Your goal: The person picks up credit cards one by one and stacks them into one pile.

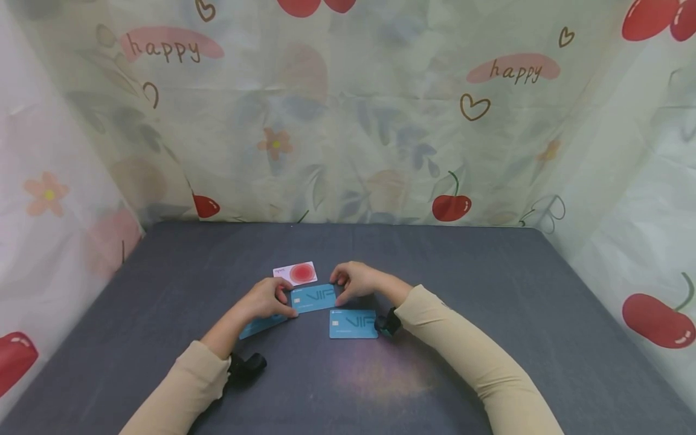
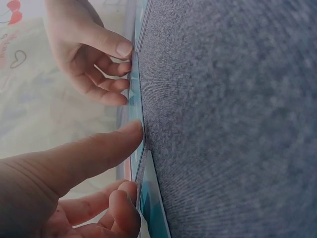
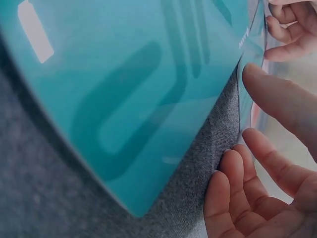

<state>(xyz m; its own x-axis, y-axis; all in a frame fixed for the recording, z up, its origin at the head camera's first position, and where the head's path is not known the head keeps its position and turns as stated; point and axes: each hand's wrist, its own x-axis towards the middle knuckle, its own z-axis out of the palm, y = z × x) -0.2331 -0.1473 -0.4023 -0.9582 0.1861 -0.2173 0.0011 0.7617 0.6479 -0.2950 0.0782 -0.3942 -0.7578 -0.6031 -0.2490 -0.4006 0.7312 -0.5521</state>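
Observation:
A blue VIP card [image 1: 311, 299] lies between my two hands at the middle of the dark table. My left hand [image 1: 265, 299] pinches its left end, thumb at the near corner and curled fingers at the far one. At its right end, my right hand [image 1: 359, 283] holds it with thumb and index finger. A second blue card [image 1: 262, 327] lies tilted and partly hidden beneath my left hand. Nearer and to the right is a third blue VIP card [image 1: 348, 331], which looms large in the right wrist view. Just behind the middle card lies a white card with a red circle [image 1: 299, 273].
The dark cloth-topped table [image 1: 467, 266] is enclosed by a printed curtain [image 1: 348, 121] at the back and sides. Black wrist cameras sit on both wrists, the right one [image 1: 388, 323] overlapping the third card's right edge in the head view.

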